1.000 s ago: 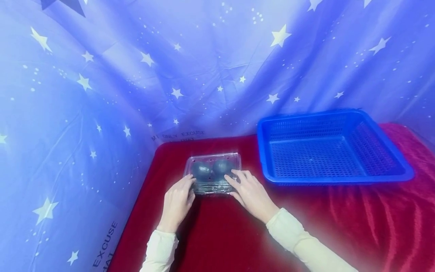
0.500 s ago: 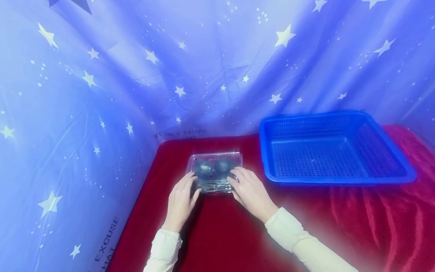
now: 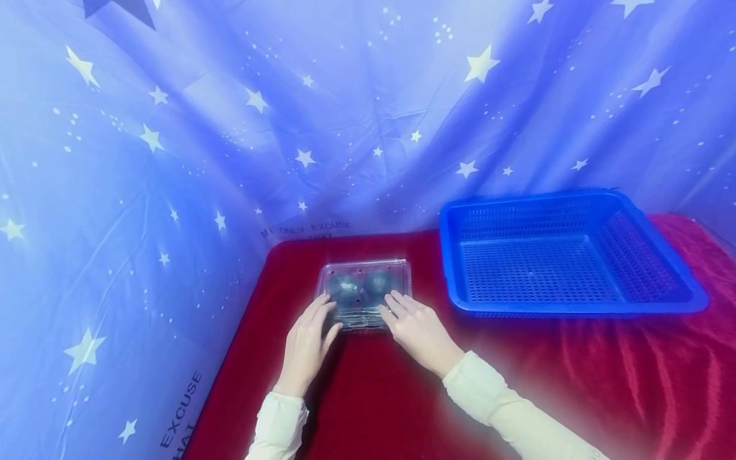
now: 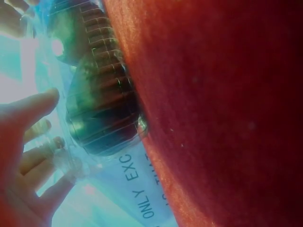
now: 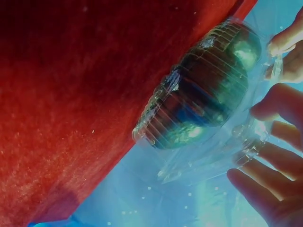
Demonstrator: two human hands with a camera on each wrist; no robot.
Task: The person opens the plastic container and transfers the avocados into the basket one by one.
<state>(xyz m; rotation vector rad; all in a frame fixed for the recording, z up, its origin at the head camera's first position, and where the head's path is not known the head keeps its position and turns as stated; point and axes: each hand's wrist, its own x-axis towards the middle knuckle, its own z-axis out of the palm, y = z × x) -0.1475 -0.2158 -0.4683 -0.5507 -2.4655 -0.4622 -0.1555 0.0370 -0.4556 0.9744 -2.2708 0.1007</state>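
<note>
A clear plastic clamshell box [image 3: 363,265] with small holes in its top sits near the back left of the red cloth. Inside it lie two dark green, rounded, glossy things [image 3: 345,289], also visible through the ribbed wall in both wrist views. My left hand [image 3: 306,348] touches the box's front left corner with extended fingers, its thumb spread away from them. At the front right, my right hand [image 3: 420,329] lays its fingers on the lid's edge. The right wrist view has fingertips [image 5: 236,175] right at the clear rim. Neither hand curls round the box.
A blue perforated plastic basket [image 3: 517,306] stands to the right of the box, with nothing in it. Red velvety cloth [image 3: 368,396] covers the table, wrinkled at the right. Blue star-print fabric [image 3: 368,96] hangs behind and along the left side.
My left thumb has moved away from the fingers. My right fingers have slid toward the lid's front edge. The box stays in place while the head view shifts slightly.
</note>
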